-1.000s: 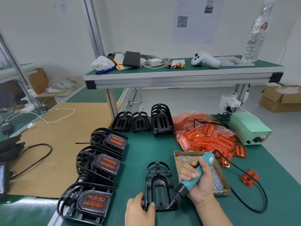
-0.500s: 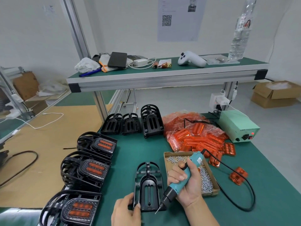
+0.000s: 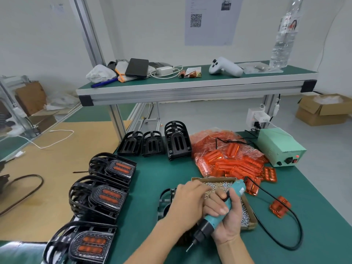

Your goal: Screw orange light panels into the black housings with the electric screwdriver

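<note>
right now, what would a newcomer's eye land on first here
The heap of glossy orange plastic light panels at the mat's far right stands out most. At the near centre, the right hand grips a teal electric screwdriver while the left hand reaches into the cardboard tray of small silver screws.

1. My left hand (image 3: 187,201) has left the near edge of the black housing (image 3: 165,201) and reached right across it to the screw box (image 3: 247,221) at lower centre.
2. My right hand (image 3: 227,218) has lifted the electric screwdriver (image 3: 219,216), its tip now off the housing.
</note>
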Tool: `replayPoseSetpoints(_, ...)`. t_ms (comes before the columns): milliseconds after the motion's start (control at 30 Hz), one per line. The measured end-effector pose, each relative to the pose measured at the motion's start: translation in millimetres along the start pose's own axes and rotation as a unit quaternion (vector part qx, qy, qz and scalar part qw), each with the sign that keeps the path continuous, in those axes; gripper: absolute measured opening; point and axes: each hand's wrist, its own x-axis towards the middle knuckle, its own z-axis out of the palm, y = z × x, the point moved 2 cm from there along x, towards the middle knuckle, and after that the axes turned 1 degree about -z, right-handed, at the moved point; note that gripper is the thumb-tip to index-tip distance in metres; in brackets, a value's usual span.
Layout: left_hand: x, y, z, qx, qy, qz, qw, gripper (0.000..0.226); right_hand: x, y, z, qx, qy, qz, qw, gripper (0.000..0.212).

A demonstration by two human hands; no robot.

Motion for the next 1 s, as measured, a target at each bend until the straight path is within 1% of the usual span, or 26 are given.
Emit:
replayPoseSetpoints(100,30,-8,12,0.078,-0.094,0.107,0.987,0.048,-1,-7,1,0.052,-0.024,-0.003,0.998,0.035)
replayPoseSetpoints(133,36,-11,15,0.107,-0.127,0.127,0.978,0.054,-2,-8,0,0.053,-0.024,-0.003,0.998,0.034)
replayPoseSetpoints(200,44,-13,22,0.156,-0.166,0.162,0.96,0.062,-3,-5,-2,0.035,-0.022,-0.003,0.999,0.032)
replayPoseSetpoints(267,45,-12,33,0.175,-0.203,0.191,0.944,0.061,-2,-2,-5,0.017,-0.021,0.0,1.0,0.032)
replayPoseSetpoints(333,42,-9,39,0.155,-0.215,0.205,0.942,0.047,-2,-1,-6,0.01,-0.03,0.001,1.0,0.033)
replayPoseSetpoints(433,41,-11,40,0.117,-0.182,0.207,0.954,0.021,-3,-2,-8,0.015,-0.032,0.007,0.999,0.032)
replayPoseSetpoints(533,38,-17,42,0.094,-0.14,0.21,0.963,0.011,-3,-1,-7,0.026,-0.025,0.011,0.999,0.031)
replayPoseSetpoints(600,36,-20,40,0.059,-0.105,0.198,0.973,0.014,-2,0,-6,0.022,-0.033,0.013,0.999,0.033)
replayPoseSetpoints(667,33,-22,35,-0.019,-0.056,0.168,0.984,0.017,-2,1,-6,0.012,-0.034,0.015,0.999,0.034)
replayPoseSetpoints(733,27,-26,21,-0.104,0.03,0.088,0.99,0.016,-3,1,-6,0.008,-0.034,0.017,0.999,0.035)
replayPoseSetpoints(800,13,-32,0,-0.156,0.119,0.02,0.98,0.016,-4,0,-5,0.009,-0.032,0.016,0.999,0.035)
replayPoseSetpoints(867,-9,-40,-27,-0.159,0.189,0.0,0.969,0.014,-4,0,-5,0.007,-0.024,0.018,1.0,0.032)
replayPoseSetpoints(900,-23,-44,-41,-0.144,0.21,-0.001,0.967,0.014,-4,0,-4,0.008,-0.022,0.022,0.999,0.031)
replayPoseSetpoints(933,-39,-47,-53,-0.129,0.22,0.002,0.967,0.014,-3,1,-4,0.009,-0.022,0.028,0.999,0.03)
replayPoseSetpoints(1000,-70,-49,-66,-0.111,0.21,0.012,0.971,0.014,-3,2,-3,0.007,-0.023,0.037,0.999,0.03)
